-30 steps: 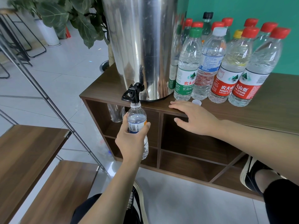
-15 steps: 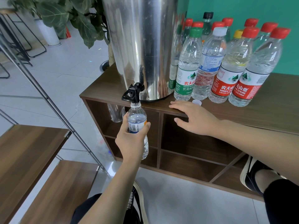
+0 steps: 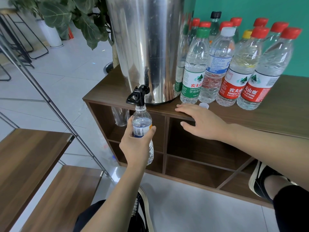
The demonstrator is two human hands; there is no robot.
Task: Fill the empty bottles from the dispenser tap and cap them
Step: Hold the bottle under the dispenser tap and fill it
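Nothing much has changed vs the frames from 1 s and 0.5 s ago: same pose, same grip, so the fill looks to be ongoing, w/ no new step begun. Left hand (image 3: 137, 144) grips the bottle (image 3: 142, 129), fingers and thumb curled round its label area, holding it upright w/ its open neck right under the black tap (image 3: 137, 96) of the steel dispenser (image 3: 147, 47). Bottle hangs in front of the shelf (image 3: 284, 118) edge, not resting on anything. Water level inside is hard to read; can't tell if a stream is running. Right hand (image 3: 202, 122) lies flat on the shelf's front edge, fingers straight and a bit apart, holding nothing; it's off the tap lever. Loose white cap (image 3: 204, 105) sits on the shelf just beyond the right fingertips, in front of the capped bottles (image 3: 234, 67) lined up to the dispenser's right. Judgement: since nothing moved, bottle's prob still filling; next steps would be pulling the bottle away, then picking up the cap w/ the right hand and screwing it on. Risk: overflow if the level isn't watched.
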